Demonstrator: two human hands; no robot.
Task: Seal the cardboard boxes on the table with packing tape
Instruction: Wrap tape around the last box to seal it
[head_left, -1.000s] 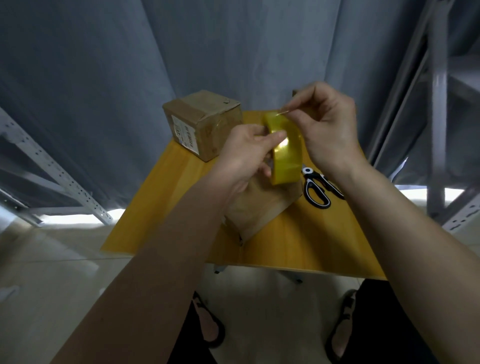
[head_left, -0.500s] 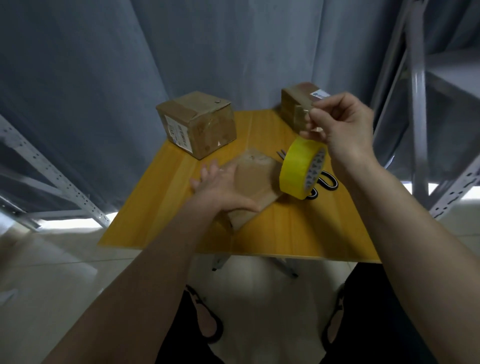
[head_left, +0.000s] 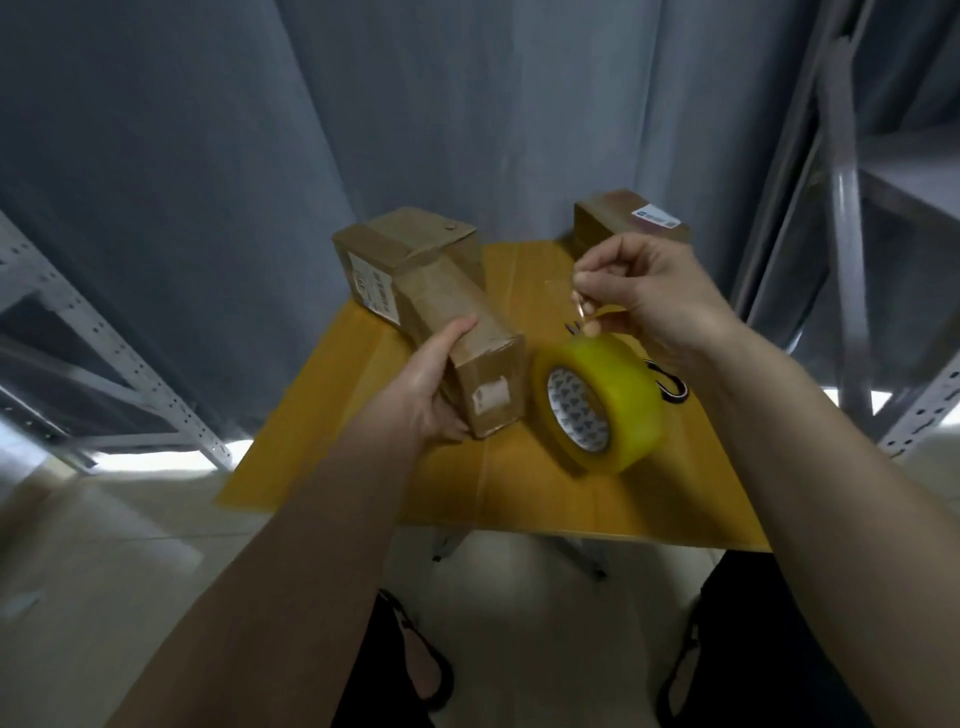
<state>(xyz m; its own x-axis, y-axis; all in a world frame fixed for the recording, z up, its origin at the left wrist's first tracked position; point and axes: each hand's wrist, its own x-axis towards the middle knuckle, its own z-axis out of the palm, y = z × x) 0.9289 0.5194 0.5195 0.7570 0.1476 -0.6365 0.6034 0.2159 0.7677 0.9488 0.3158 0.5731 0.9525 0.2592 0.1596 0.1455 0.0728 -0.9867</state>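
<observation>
My left hand grips a long narrow cardboard box and holds it up above the yellow table, its labelled end face toward me. My right hand pinches the loose end of the tape, and the yellow tape roll hangs from it just right of the box. A squarer cardboard box stands at the table's back left. Another box with a white and blue label sits at the back right.
Black-handled scissors lie on the table, mostly hidden behind the roll and my right wrist. Grey metal shelving uprights stand at left and right. A grey curtain hangs behind the table. My feet in sandals show below the table edge.
My left hand went from lying flat on the narrow box to gripping it and lifting it off the table. The roll now hangs lower from the tape end pinched in my right hand.
</observation>
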